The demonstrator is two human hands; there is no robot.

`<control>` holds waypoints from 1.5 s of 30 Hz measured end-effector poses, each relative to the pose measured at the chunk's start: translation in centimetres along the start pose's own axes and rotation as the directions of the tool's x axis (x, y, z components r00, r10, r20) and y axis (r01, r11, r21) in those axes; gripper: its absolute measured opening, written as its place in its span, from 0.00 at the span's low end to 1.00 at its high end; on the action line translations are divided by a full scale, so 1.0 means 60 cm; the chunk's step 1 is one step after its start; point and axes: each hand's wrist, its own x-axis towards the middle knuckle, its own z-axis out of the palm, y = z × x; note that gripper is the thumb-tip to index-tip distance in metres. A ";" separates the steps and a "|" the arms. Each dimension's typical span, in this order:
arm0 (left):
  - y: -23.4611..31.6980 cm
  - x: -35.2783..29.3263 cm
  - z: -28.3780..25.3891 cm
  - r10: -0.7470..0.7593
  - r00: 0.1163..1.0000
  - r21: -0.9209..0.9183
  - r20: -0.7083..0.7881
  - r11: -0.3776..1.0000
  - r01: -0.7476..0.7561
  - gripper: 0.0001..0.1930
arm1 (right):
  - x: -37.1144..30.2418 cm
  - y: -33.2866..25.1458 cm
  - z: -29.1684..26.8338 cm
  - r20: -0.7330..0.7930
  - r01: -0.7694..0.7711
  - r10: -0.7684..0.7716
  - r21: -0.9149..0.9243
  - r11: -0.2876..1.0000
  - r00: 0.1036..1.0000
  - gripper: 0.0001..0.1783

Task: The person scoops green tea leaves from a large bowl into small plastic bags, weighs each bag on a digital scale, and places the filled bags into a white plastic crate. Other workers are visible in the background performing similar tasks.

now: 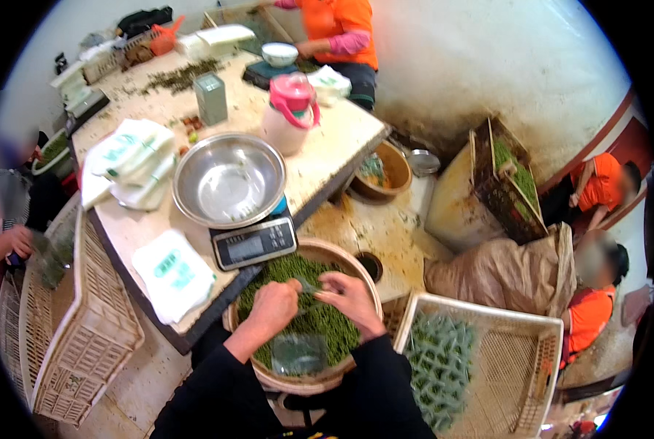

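My left hand (274,306) and my right hand (347,300) come together over a round tub (368,274) of loose green leaf bits (327,327). Between them, the fingers of both pinch a small piece of greenish clear plastic (308,285), which looks like the top of a bag. On the leaf bits below my wrists lies a clear plastic pouch (299,354) with dark green content. Just beyond the tub, a wide steel bowl (229,183) rests on a digital scale (253,244) at the table corner.
White printed bags (172,276) lie on the table (316,172), near a pink-lidded jug (290,117) and a square tin (210,99). On my right, a crate (513,366) holds several filled pouches (438,369). Another crate (89,329) stands left. Co-workers sit around.
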 end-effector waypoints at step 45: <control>-0.008 -0.157 -0.026 0.099 0.994 -0.122 0.053 0.988 -0.092 0.12 | -0.001 0.237 0.142 0.196 0.146 0.087 -0.905 0.401 0.977 0.07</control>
